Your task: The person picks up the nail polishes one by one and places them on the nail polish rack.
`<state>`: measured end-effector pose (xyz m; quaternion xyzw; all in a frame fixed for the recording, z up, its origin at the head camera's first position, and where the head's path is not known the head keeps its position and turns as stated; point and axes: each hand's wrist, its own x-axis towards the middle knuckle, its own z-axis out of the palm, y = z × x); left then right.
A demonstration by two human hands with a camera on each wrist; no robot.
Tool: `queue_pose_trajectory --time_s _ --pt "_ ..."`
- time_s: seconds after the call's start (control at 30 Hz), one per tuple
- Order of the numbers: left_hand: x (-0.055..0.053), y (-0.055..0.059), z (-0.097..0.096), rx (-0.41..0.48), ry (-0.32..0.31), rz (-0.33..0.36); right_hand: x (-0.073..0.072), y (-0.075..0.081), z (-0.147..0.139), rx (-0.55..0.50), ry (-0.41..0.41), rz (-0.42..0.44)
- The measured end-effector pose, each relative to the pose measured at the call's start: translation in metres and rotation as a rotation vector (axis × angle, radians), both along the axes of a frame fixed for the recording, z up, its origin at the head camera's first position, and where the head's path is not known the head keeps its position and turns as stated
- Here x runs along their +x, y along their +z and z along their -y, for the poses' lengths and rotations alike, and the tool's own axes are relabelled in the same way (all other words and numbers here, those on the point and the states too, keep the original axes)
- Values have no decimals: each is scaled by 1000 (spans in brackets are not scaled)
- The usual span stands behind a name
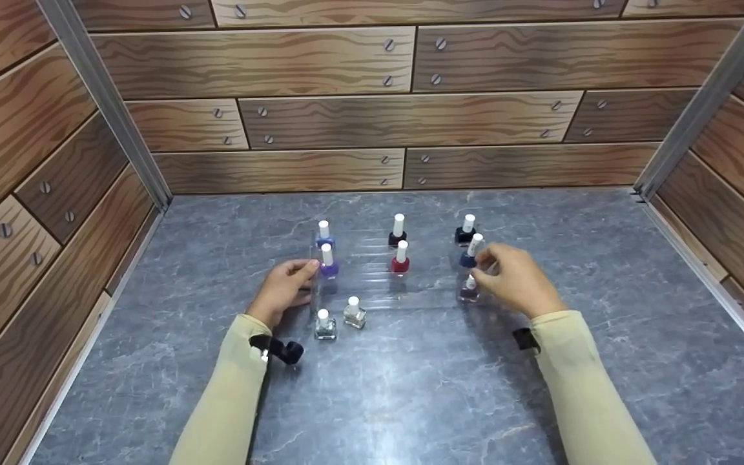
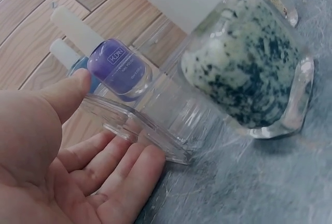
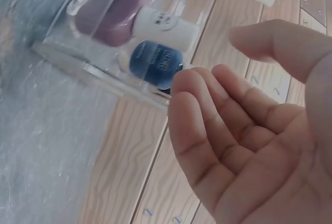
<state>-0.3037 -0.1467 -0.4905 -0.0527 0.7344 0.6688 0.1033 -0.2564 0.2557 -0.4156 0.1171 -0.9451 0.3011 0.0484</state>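
Note:
A clear stepped plastic stand (image 1: 372, 298) carries nail polish bottles with white caps. My left hand (image 1: 287, 287) holds its left side, thumb on top beside the purple nail polish (image 1: 328, 266) and fingers against the side panel (image 2: 155, 136). My right hand (image 1: 515, 279) is at the stand's right end, fingers loosely bent and nothing between them. Nearest to it are the navy nail polish (image 1: 467, 259) and the plum nail polish (image 3: 111, 16) in the front row. Two speckled nail polishes, one greenish (image 2: 249, 63) and one pale (image 1: 354, 315), stand on the table by the front left corner.
Further bottles stand on the rack: light blue (image 1: 325, 234), dark red (image 1: 398, 236), red (image 1: 400, 261) and black (image 1: 465, 232). The grey marbled table (image 1: 372, 400) is bounded by wood-patterned walls (image 1: 320, 123) at the back and both sides.

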Motion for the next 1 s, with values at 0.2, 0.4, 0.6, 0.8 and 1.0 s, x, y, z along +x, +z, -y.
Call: queue_pose_trajectory --time_s 0.2,0.4,0.6,0.8,1.0 --pt "-2 -1 -1 3 3 11 1 2 4 -7 -1 -75" --pt "-2 -2 -2 9 15 11 1 1 6 -10 10 -151" --pt "0 0 0 18 12 20 1 -1 9 20 28 -177" --pt "1 -1 2 10 16 21 0 -3 12 35 42 -161" --pt "1 -2 3 7 14 18 0 -4 12 42 42 -149"
